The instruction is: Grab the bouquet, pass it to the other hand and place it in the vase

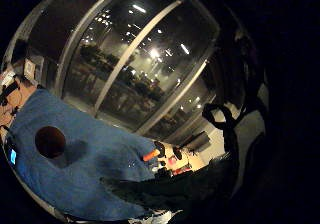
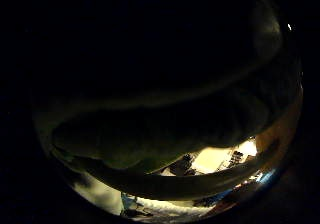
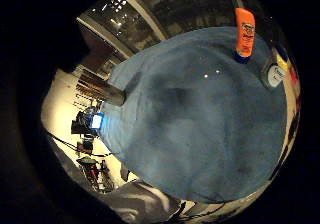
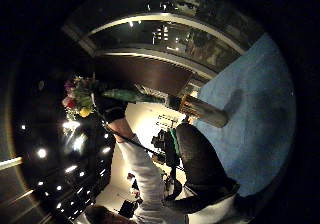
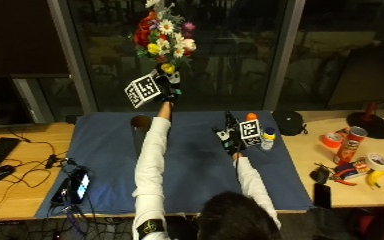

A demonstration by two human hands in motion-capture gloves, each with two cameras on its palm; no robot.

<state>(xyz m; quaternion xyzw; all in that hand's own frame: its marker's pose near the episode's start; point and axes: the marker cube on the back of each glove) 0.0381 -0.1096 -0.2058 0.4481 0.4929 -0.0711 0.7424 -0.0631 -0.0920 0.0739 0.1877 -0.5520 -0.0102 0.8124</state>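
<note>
my left hand (image 5: 167, 89) grips the bouquet (image 5: 163, 34) by its stems, raised high at twelve o'clock above the vase (image 5: 139, 122). my right hand (image 5: 232, 141) hovers over the blue cloth (image 5: 192, 170) at two o'clock, its fingers hidden from me. the bouquet's up; whether it has changed hands i can't tell, and the vase is left.

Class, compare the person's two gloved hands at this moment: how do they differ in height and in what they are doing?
The left hand is raised high, gripping the bouquet; the right hand stays low over the blue cloth and holds nothing. The left arm is stretched out; the right is less extended. Both wear black gloves.
</note>
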